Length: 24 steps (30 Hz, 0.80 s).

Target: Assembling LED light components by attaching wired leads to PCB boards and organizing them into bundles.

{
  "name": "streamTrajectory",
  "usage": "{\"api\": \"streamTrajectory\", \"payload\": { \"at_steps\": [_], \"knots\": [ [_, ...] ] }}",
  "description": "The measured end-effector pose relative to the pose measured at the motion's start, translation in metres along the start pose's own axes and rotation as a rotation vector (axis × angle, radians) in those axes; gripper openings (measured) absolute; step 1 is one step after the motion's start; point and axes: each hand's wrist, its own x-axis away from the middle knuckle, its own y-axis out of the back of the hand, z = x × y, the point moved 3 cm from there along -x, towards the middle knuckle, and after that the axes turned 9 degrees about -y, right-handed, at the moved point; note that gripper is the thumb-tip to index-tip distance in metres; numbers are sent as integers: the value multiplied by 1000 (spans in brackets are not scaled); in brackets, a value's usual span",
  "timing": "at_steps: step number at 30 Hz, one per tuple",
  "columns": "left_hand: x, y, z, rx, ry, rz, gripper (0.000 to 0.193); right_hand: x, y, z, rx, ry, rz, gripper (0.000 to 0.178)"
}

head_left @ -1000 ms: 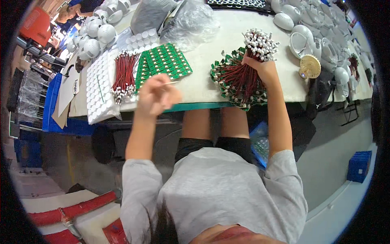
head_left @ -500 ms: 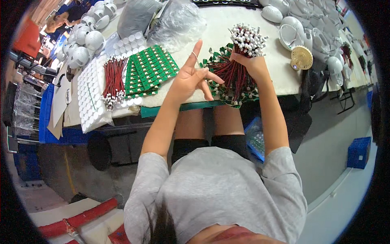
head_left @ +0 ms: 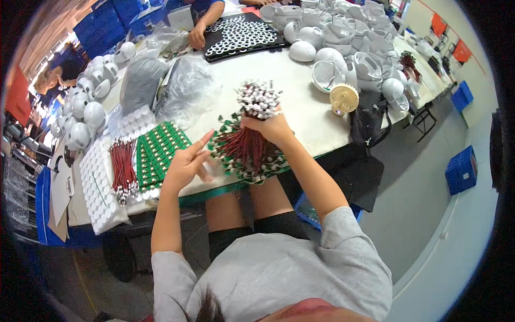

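Observation:
My right hand (head_left: 272, 127) is closed round the upper part of a bundle of dark red wires (head_left: 249, 147). White connectors (head_left: 258, 101) cluster above that grip, and small green circuit boards (head_left: 236, 170) fan out round the bundle's lower end. Just left of the bundle is my left hand (head_left: 185, 165), a ring on one finger. Its fingers are apart and partly blurred, with nothing seen in them. Beside it lie stacked green circuit board panels (head_left: 159, 153) and another bunch of red wires (head_left: 124, 166) with white connectors.
White round caps (head_left: 96, 185) lie at the left. Plastic bags (head_left: 188, 88) stand beyond my hands. White domed housings (head_left: 303, 51) pile up behind a yellow handheld fan (head_left: 343, 99). A co-worker's hand (head_left: 197, 36) rests by a black tray of white rings (head_left: 244, 36).
The view has shifted, showing more of the table's far side. My left hand's raised finger has come down, and the hand is turned toward the bundle. My right hand keeps its hold.

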Motion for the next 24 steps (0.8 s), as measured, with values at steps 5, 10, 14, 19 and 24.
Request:
{"api": "streamTrajectory", "payload": {
  "at_steps": [5,10,14,19,24],
  "knots": [
    [2,13,-9,107,-254,-2,48,-7,-28,15,80,286,95,26],
    [11,21,-14,36,-155,-51,50,-13,-33,3,-23,211,74,27],
    [14,20,-17,25,-68,0,38,-15,-34,-5,-47,139,128,29],
    [2,13,-27,-420,10,-98,66,-13,-34,-3,-86,84,146,30],
    [-40,-22,-7,-850,-473,-227,94,-12,-34,0,-5,194,121,29]
  ]
}}
